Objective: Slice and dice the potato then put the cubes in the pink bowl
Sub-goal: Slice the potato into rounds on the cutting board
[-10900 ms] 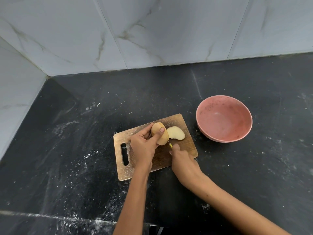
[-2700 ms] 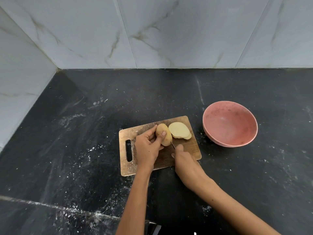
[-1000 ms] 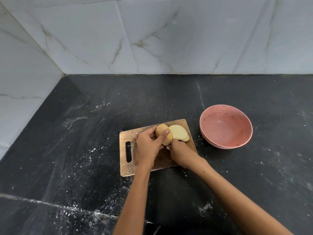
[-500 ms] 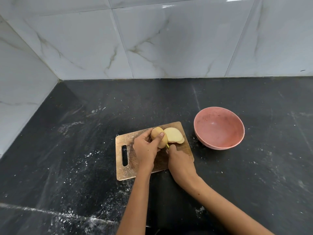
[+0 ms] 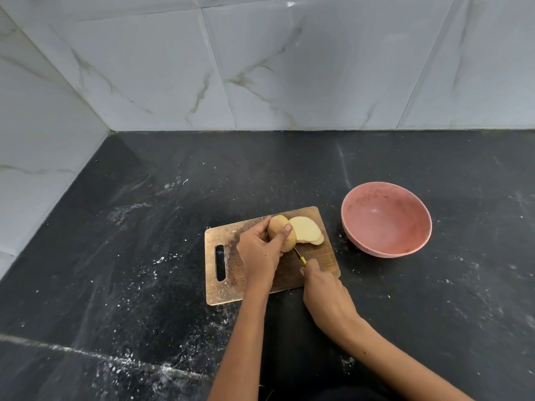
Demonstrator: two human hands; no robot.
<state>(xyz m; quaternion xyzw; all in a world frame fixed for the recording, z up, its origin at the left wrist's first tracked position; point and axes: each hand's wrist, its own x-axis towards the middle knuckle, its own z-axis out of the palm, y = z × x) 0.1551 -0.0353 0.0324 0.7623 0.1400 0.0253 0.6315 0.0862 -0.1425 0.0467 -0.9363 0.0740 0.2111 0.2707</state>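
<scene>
Dusty black surface [image 5: 144, 256] under marble tiles, my left hand [image 5: 257, 253] gripping the potato [image 5: 278, 231] on the cutting board [image 5: 289, 282], right hand [image 5: 324, 293] clamping the knife [image 5: 299, 256], slices [image 5: 307, 231] lying beside, pink bowl [image 5: 386, 219] sitting empty just right.

A single head-worn view looked forward and steeply down from above the person's chest, close enough that both forearms entered from the bottom edge. It faced the corner where the black counter [image 5: 144, 256] met the marble-tiled wall [image 5: 289, 68], the cutting board [image 5: 228, 290] sitting near frame centre. Wide-angle bending seemed to curve the tile seams at the edges. No second view existed to overlap with it.
</scene>
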